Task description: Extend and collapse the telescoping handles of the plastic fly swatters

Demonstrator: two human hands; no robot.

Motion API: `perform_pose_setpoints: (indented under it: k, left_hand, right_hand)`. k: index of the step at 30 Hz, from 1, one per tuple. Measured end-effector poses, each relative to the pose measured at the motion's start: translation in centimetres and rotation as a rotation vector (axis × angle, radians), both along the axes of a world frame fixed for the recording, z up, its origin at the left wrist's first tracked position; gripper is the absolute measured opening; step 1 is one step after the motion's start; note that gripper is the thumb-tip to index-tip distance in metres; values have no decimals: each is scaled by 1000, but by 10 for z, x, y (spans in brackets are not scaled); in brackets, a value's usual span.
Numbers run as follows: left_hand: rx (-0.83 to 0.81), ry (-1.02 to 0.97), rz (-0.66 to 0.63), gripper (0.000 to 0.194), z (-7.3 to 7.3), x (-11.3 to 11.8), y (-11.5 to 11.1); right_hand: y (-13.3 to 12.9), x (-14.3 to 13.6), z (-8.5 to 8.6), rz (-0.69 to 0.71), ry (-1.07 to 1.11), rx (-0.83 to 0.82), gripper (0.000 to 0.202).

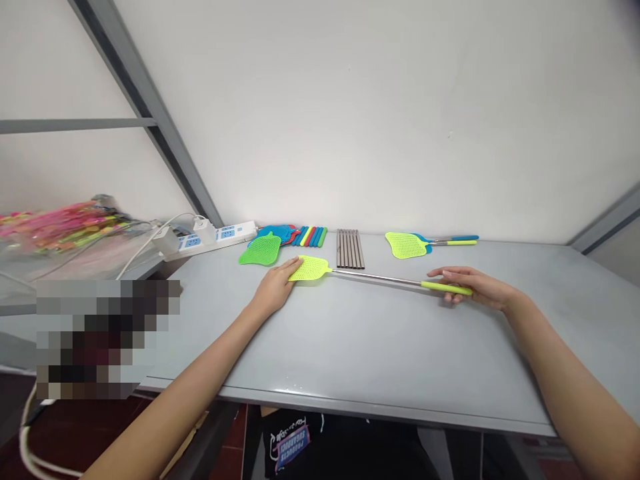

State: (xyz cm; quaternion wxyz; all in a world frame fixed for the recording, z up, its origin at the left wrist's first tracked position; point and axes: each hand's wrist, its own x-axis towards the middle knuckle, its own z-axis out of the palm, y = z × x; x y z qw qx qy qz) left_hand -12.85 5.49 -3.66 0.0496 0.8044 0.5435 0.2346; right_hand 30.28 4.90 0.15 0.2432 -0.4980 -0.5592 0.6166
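A yellow-green fly swatter (377, 276) with its metal rod extended stretches between my two hands above the table. My left hand (276, 285) is closed on the edge of its perforated head, thumb and fingers pressed together. At the other end, the yellow-green handle lies across the fingers of my right hand (473, 285), which holds it loosely with some fingers stretched out. Behind my left hand lie a green swatter head (261, 250), blue swatter heads (275, 235) and a row of coloured handles (311, 237). Several metal rods (350, 249) lie side by side near the middle.
Two assembled swatters, a yellow-green one (406, 245) and a blue one (465, 237), lie back right by the wall. A white power strip (227, 235) sits at the back left. Colourful bagged items (70, 223) are farther left. The grey table's front edge (380, 407) is near me.
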Motion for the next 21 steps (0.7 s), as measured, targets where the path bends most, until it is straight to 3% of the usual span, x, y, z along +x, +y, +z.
perform_pose_setpoints:
  k: [6,15,19,21]
  left_hand:
    - [14,-33,34,49,2,0,-3]
    - [-21,-141,30,44,9,0,-12]
    - [-100,-332,53,48,17,5,-18]
    - [-113,-553,122,46,20,8,-18]
  right_hand:
    - [8,-10,-21,-319,283,87,13]
    - [11,-20,-29,-315,251,115,13]
    - [8,-23,-25,-268,215,92,18]
    - [6,-25,-22,-220,198,73,23]
